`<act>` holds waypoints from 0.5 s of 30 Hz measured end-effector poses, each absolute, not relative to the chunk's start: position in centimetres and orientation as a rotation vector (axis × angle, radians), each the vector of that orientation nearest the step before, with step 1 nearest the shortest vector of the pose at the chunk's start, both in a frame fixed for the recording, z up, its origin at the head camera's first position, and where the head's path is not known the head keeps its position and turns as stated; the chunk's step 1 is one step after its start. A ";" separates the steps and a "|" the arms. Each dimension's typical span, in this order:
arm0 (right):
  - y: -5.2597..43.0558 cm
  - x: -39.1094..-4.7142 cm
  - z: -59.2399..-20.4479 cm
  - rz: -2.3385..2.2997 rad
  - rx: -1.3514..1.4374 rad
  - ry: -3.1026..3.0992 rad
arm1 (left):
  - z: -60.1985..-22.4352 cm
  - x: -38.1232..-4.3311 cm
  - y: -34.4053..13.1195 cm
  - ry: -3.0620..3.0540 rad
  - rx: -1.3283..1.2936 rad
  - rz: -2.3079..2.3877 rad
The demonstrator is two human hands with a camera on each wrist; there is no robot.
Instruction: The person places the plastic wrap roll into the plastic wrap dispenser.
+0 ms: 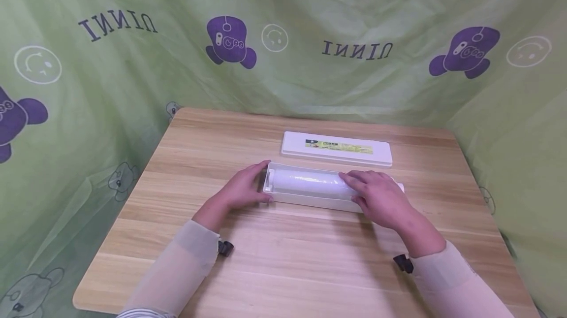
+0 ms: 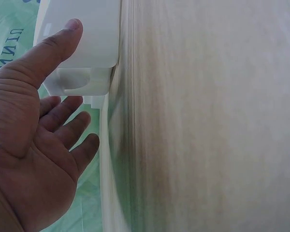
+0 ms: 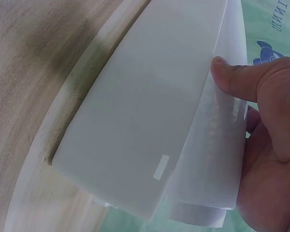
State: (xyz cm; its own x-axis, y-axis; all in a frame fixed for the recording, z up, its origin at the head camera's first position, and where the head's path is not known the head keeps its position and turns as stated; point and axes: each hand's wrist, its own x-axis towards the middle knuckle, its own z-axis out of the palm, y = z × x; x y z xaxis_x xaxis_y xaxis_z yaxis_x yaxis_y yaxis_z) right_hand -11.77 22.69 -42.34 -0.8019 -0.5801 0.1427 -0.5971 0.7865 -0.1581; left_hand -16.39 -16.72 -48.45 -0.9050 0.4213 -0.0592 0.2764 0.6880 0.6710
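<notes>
A long white plastic box (image 1: 310, 201) lies open-topped on the table, with a shiny roll of cling film (image 1: 305, 180) along its inside. At the box's left end, my left hand (image 1: 241, 188) holds it between thumb and fingers. The left wrist view shows that thumb flat along the front wall of the box (image 2: 94, 36), the other fingers beyond its end. My right hand (image 1: 383, 199) grips the roll near its right end, thumb in front and fingers behind. In the right wrist view, this end of the roll (image 3: 208, 159) stands tilted up above the box wall.
The white lid (image 1: 292, 145), bearing a yellow-green label (image 1: 338, 146), lies just behind the box. Wood-grain table (image 1: 274, 269) stretches around both. A green printed curtain (image 1: 301, 91) hangs behind the table and along its sides.
</notes>
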 end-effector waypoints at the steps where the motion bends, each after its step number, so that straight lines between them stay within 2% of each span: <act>1: 22.7 -11.8 -42.3 0.298 0.955 -2.887 | -48.4 -16.4 -16.7 2.690 0.562 1.021; 15: 22.3 -12.2 -42.5 0.286 0.972 -2.899 | -48.7 -16.5 -16.8 2.690 0.588 1.028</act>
State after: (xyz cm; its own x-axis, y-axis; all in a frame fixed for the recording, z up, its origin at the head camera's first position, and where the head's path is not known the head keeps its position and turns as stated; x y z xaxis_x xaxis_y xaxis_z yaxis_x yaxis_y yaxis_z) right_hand -12.18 22.30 -42.49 -0.7973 -0.5904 0.1254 -0.6035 0.7825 -0.1535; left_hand -16.50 -16.75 -48.74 -0.9002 0.4330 -0.0455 0.2924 0.6787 0.6737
